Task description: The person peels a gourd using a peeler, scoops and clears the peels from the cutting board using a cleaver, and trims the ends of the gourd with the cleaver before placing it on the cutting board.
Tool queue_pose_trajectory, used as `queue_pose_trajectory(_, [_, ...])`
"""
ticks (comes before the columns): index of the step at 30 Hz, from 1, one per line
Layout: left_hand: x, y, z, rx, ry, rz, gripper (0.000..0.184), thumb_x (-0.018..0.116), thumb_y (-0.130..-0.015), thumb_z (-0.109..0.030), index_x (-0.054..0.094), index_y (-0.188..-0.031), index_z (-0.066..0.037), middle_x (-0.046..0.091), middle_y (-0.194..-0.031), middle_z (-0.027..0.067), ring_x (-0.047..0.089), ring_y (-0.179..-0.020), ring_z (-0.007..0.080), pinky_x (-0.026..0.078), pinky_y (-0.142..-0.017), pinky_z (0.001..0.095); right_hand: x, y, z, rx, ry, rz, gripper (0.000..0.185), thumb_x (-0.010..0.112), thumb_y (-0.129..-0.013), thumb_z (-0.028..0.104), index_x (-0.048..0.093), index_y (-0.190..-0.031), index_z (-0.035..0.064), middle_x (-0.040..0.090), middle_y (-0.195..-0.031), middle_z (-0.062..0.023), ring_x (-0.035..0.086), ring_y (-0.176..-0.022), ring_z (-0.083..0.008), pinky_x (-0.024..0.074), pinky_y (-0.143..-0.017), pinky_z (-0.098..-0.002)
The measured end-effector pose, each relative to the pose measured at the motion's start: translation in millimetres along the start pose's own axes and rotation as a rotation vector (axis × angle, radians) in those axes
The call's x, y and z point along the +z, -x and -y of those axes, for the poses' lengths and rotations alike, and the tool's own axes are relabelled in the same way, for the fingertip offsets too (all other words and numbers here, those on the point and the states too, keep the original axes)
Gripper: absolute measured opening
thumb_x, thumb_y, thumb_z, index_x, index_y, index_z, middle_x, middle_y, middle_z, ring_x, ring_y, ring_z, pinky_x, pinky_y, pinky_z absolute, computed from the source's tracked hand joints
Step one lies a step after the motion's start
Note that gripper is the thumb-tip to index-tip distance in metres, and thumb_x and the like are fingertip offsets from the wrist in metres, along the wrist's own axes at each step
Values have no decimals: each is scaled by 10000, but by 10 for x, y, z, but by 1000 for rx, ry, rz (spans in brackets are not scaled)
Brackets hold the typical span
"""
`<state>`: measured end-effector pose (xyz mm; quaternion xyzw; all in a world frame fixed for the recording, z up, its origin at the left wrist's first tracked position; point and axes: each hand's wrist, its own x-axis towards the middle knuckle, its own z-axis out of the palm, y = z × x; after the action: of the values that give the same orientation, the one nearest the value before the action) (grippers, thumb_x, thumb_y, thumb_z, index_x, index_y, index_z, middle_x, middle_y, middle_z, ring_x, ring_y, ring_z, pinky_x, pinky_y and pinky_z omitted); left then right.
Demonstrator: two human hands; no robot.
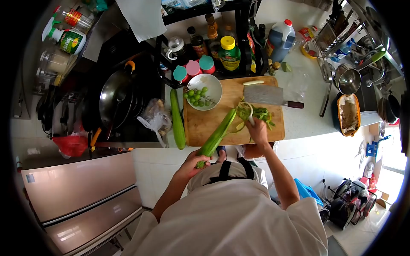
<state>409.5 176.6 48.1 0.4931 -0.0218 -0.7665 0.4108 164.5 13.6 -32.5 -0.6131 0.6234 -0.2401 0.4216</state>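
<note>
My left hand (191,164) is wrapped around the lower end of a long green luffa gourd (217,134), which slants up over the wooden cutting board (194,126). In my right hand (257,131) is a pale peeler (250,114), its head just beyond the gourd's upper tip. Green peelings (265,116) lie in a heap beside and under the peeler. A second luffa gourd (177,121) rests along the board's left side. Across the board's upper right lies a cleaver (265,95), with a short pale piece of vegetable (253,82) above it.
A white bowl of green grapes (215,89) sits on the board's upper left. Lidded jars (193,68) and sauce bottles stand behind it. At left are a plastic bag (156,117) and a wok (113,96); at right, a saucepan (348,80) and lined basket (349,114).
</note>
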Motion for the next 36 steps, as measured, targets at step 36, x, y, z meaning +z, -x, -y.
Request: queue_pose_trajectory(36, [224,-24,-59,14,-213,-80,392,667,-806,-22,515,-1167,-30,574,-994,61,568,-825,136,440,-555,234,38,1044,486,-396,-9,312,150,575,-908,182,592,-953,39,614,-737,-189,603,-707,-406,459,-605,-477])
